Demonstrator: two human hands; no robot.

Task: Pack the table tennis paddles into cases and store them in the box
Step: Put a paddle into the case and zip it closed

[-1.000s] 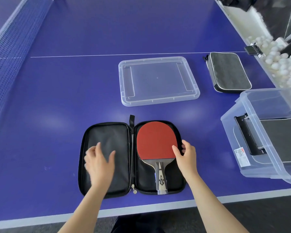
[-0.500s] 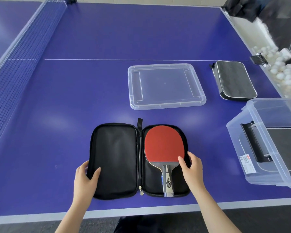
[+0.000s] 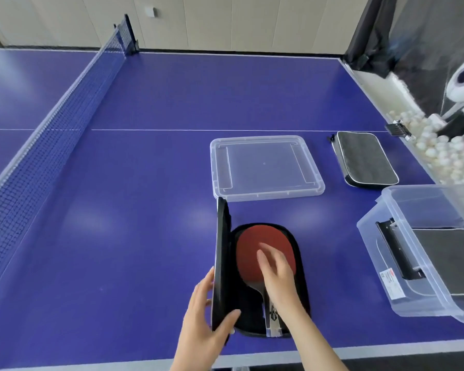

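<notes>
A red-faced paddle (image 3: 252,250) lies in the right half of an open black case (image 3: 300,266) near the table's front edge. The case's left flap (image 3: 223,253) stands upright, seen edge-on. My left hand (image 3: 204,319) holds that flap, fingers behind it and thumb across its near corner. My right hand (image 3: 276,277) lies flat over the paddle's neck, fingers straight and blurred. A clear plastic box (image 3: 381,247) at the right holds a grey zipped case (image 3: 450,261). Another grey zipped case (image 3: 364,159) lies on the table further back.
The box's clear lid (image 3: 265,194) lies flat just beyond the open case. The net (image 3: 38,145) runs along the left. A trough of white balls (image 3: 439,151) lines the table's right edge. The table's front edge (image 3: 118,362) is close to me.
My left hand has lifted the case's left flap from flat to upright. My right hand moved from the paddle's right rim onto its neck. The camera tilted up.
</notes>
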